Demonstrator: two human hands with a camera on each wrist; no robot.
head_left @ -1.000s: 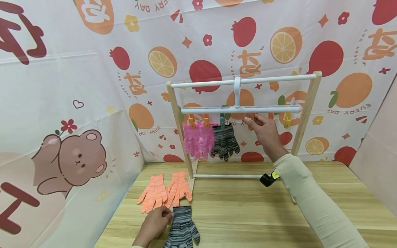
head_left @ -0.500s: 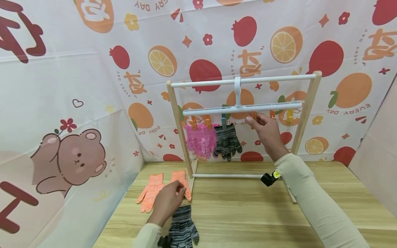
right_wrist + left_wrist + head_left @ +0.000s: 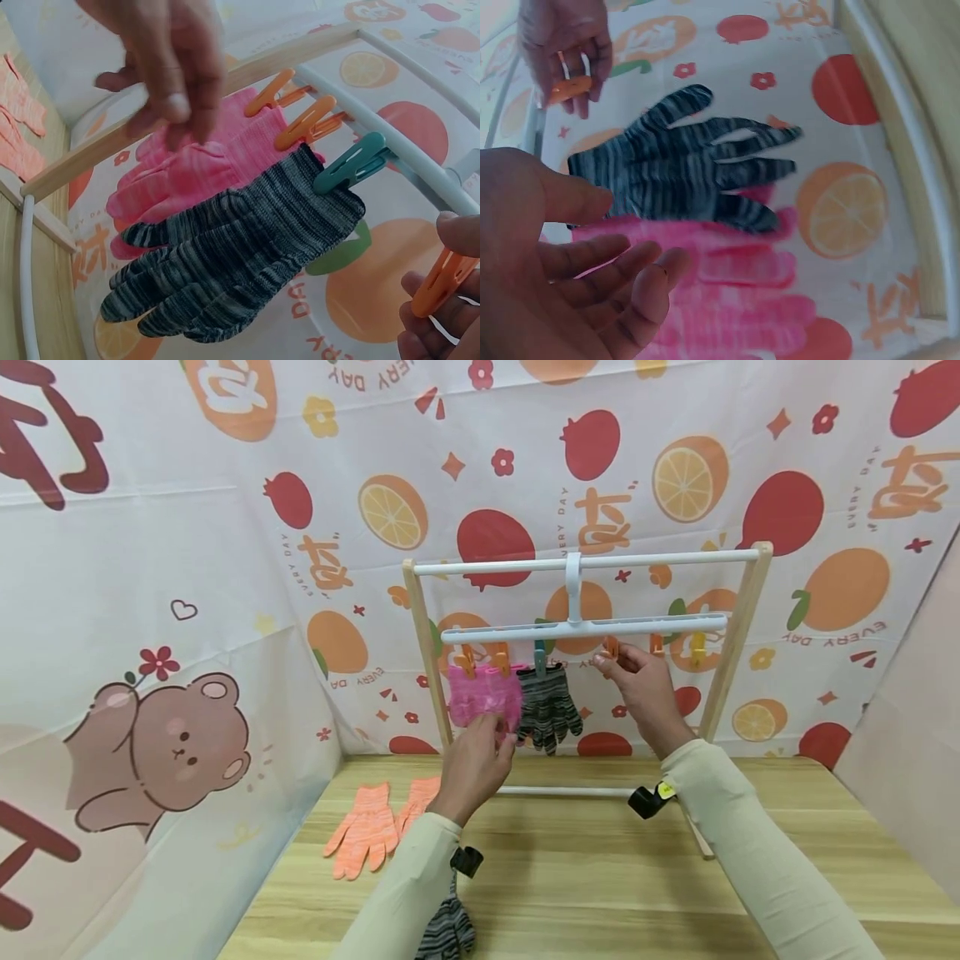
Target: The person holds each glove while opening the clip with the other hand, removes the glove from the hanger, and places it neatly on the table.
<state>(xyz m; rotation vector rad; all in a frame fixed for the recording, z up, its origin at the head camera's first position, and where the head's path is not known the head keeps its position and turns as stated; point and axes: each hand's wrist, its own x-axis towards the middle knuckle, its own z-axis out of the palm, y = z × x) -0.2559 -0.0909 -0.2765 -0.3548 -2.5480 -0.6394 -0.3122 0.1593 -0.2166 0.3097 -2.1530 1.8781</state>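
My right hand (image 3: 647, 697) pinches an orange clothespin (image 3: 611, 648) beneath the white hanger (image 3: 645, 625). My left hand (image 3: 474, 768) is raised in front of the pink gloves (image 3: 480, 689), covering their lower part in the head view; its fingers are loosely bent around nothing in the left wrist view. Two orange clothespins hold the pink gloves at their cuffs. Beside them a black-and-grey striped glove (image 3: 240, 251) hangs by its cuff from a teal clothespin (image 3: 351, 165). Another striped glove (image 3: 447, 931) lies on the table, partly hidden by my left sleeve.
A wooden-sided rack (image 3: 738, 635) with white bars carries the hanger. Another orange clothespin (image 3: 657, 644) and a yellow clothespin (image 3: 698, 647) hang at its right. Two orange gloves (image 3: 367, 833) lie on the table's left side. A fruit-print cloth (image 3: 487, 410) stands behind.
My left hand has risen from beside the striped glove on the table, past the orange gloves, to the hanging pink gloves. My right hand keeps its pinch on the orange clothespin, with the hanger swaying slightly.
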